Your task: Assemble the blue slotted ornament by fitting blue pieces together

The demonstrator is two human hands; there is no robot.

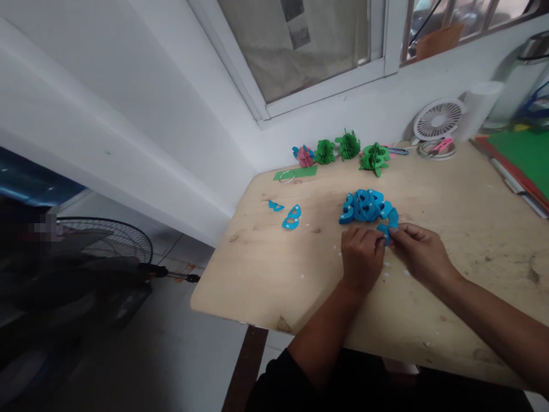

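My left hand (361, 256) and my right hand (419, 249) meet over the wooden table (300, 286), fingers pinched together on a small blue paper piece (385, 231). Just beyond my fingers lies a cluster of joined blue paper cutouts (365, 206). Two loose blue cutouts lie to the left, a larger blue cutout (292, 218) and a smaller blue cutout (275, 205).
Green paper ornaments (348, 145) and a pink-blue paper ornament (304, 155) stand by the back wall, with a green paper strip (295, 173). A small white fan (437, 120), scissors (440, 146) and green sheets (525, 154) sit at the right. A floor fan (111, 246) stands left of the table.
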